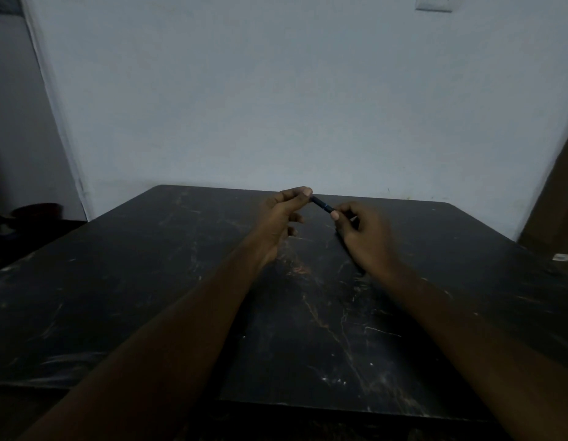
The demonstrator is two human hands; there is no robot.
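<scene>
A: Where is the thing I'm working on?
B: Just above the middle of the frame is a short dark stick, slanting from upper left down to lower right. You hold it between your two hands, in front of the far edge of the black marbled table.
A: What is my left hand doing?
B: Your left hand pinches the upper end of the stick between thumb and fingertips; its other fingers are curled in toward the palm.
A: And the right?
B: Your right hand pinches the lower end with thumb and forefinger, the back of the hand toward the camera. The hands are near each other but do not touch — only the stick joins them.
A: Is it a pen?
B: It is too dark and small to tell.
A: What else is around?
B: A pale wall fills the upper half, with a white switch plate at the upper right. A small white scrap lies at the right edge of the table, well apart from your hands. A dark round thing sits at the left edge of the frame.
</scene>
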